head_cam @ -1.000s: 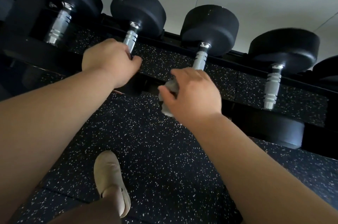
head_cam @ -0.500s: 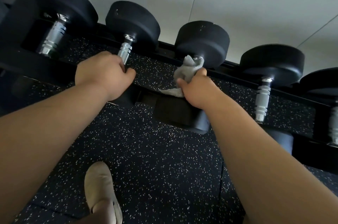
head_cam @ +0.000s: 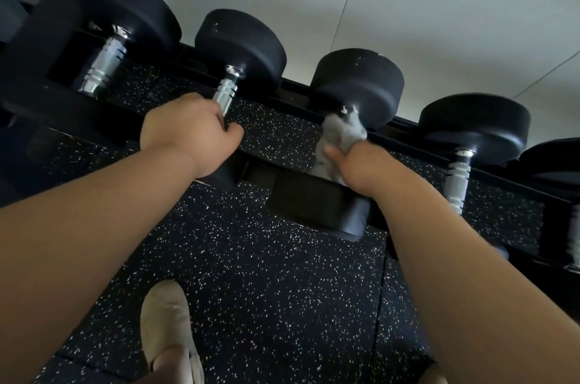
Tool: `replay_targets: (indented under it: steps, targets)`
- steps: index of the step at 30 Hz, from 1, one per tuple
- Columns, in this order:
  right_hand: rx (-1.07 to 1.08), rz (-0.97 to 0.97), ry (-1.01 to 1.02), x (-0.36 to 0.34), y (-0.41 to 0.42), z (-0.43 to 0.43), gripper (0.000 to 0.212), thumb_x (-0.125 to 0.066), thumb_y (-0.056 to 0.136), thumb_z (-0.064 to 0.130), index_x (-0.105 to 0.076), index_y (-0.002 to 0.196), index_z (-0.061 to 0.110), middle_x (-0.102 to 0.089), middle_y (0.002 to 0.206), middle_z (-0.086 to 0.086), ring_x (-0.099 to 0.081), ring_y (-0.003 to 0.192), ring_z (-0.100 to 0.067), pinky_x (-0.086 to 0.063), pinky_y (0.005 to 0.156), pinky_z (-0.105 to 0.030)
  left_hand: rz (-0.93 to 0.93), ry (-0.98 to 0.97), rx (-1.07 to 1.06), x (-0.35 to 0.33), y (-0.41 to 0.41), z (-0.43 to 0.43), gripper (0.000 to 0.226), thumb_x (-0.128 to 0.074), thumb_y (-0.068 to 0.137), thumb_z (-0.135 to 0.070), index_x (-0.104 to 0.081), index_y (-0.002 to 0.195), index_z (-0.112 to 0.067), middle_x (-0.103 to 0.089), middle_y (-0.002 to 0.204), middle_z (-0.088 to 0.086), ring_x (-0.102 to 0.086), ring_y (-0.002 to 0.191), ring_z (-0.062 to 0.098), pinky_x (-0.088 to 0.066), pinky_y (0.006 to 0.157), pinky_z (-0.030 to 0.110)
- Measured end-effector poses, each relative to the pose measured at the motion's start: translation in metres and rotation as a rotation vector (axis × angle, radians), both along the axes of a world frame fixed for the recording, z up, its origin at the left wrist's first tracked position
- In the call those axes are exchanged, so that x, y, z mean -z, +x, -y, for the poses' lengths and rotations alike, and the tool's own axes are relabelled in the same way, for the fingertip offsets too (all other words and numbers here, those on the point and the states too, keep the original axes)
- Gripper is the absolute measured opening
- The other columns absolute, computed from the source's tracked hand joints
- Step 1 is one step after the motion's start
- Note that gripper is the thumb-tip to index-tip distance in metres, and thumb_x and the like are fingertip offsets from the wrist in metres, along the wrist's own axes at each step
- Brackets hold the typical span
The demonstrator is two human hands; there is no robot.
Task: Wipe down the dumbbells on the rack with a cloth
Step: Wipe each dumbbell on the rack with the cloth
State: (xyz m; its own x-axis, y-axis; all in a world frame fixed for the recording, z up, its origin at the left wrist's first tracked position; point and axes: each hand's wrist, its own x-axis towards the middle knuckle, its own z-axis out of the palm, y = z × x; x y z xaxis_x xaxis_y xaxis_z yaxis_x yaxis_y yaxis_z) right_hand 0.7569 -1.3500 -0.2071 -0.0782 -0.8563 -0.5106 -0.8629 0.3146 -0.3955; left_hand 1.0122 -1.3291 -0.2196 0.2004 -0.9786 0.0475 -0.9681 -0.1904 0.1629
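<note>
Gripping the chrome handle (head_cam: 225,96) of the second dumbbell (head_cam: 241,48) from the left, the left hand (head_cam: 185,135) is curling its fingers round the bar. Its thumb is lying across the underside and its knuckles are facing the camera. The right hand (head_cam: 354,164) is clutching a grey cloth (head_cam: 342,135), bunched up between thumb and fingers, and is pressing it round the bar of the third dumbbell (head_cam: 357,82), right up against the far black head. Only a small glint of chrome is showing above the cloth; the rest of that bar is hidden under the fabric and the hand. The near head of this dumbbell is sitting just below the right wrist.

Both dumbbells are resting across the black rack (head_cam: 72,114), in a row with a larger dumbbell (head_cam: 125,23) to the left and another dumbbell (head_cam: 474,123) to the right. A pale wall (head_cam: 408,7) is rising behind the row. Below, a beige shoe (head_cam: 166,321) is standing on the speckled black floor (head_cam: 266,289).
</note>
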Motion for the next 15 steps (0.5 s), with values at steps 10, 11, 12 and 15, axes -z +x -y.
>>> replay_targets:
  steps: [10,11,12,15]
  targets:
    - [0.364,0.168,-0.245,0.005,0.002,0.033,0.068,-0.047,0.102,0.059,-0.052,0.137,0.000,-0.059,0.134,-0.012,-0.059,0.120,-0.032,-0.038,0.083,-0.030,0.013,0.004,-0.002,-0.003,-0.001,-0.001,0.033,-0.052,0.089,-0.061,-0.066,0.081,-0.033,-0.061,0.100,-0.004,-0.062,0.081,0.024,-0.048,0.068,0.036]
    - [0.283,0.128,-0.211,0.006,0.000,0.033,0.065,-0.045,0.103,0.058,-0.054,0.135,0.002,-0.062,0.130,-0.015,-0.061,0.117,-0.033,-0.042,0.084,-0.031,0.015,0.004,0.000,-0.003,-0.001,-0.001,0.033,-0.052,0.090,-0.061,-0.066,0.081,-0.033,-0.061,0.100,-0.004,-0.062,0.081,0.024,-0.048,0.068,0.036]
    - [0.132,0.073,-0.160,0.006,-0.002,0.028,0.058,-0.044,0.105,0.056,-0.056,0.132,0.006,-0.065,0.123,-0.017,-0.064,0.111,-0.034,-0.045,0.084,-0.032,0.016,0.002,0.001,-0.002,-0.001,-0.001,0.033,-0.052,0.090,-0.061,-0.066,0.081,-0.032,-0.061,0.101,-0.004,-0.062,0.082,0.024,-0.047,0.068,0.036]
    - [-0.267,-0.052,-0.007,0.001,-0.015,-0.001,0.026,-0.046,0.108,0.046,-0.057,0.113,0.024,-0.067,0.101,-0.001,-0.062,0.093,-0.024,-0.046,0.081,-0.030,0.009,-0.006,-0.010,-0.003,-0.001,0.000,0.035,-0.052,0.089,-0.061,-0.067,0.080,-0.031,-0.061,0.102,-0.004,-0.062,0.082,0.025,-0.046,0.068,0.035]
